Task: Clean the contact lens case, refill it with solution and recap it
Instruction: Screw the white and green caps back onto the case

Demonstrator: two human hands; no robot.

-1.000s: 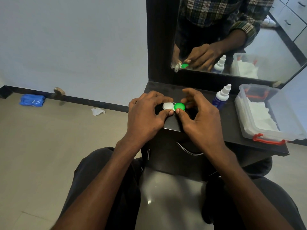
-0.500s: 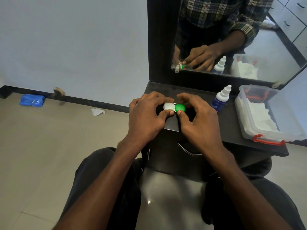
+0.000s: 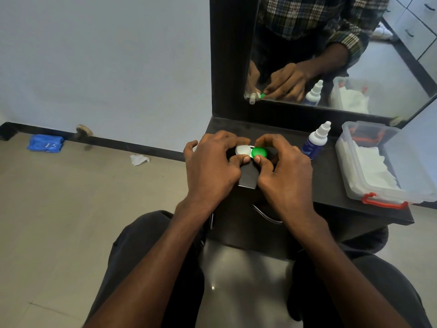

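The contact lens case [image 3: 251,151] is sitting on the dark vanity top [image 3: 331,183], its long axis running 9 to 3 o'clock between the 2 hands. The left hand [image 3: 212,166] is pinching the white cap [image 3: 243,150]; the right hand [image 3: 286,169] is gripping the green cap [image 3: 259,152], each hand nearest its own cap. Whether either cap is being tightened or loosened is unclear. The solution bottle [image 3: 315,142] is standing at 3 o'clock, beside the right hand.

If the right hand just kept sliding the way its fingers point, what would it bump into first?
Probably the left hand: the right hand points up-left over the green cap, toward the white cap the left holds. Depth is uncertain.
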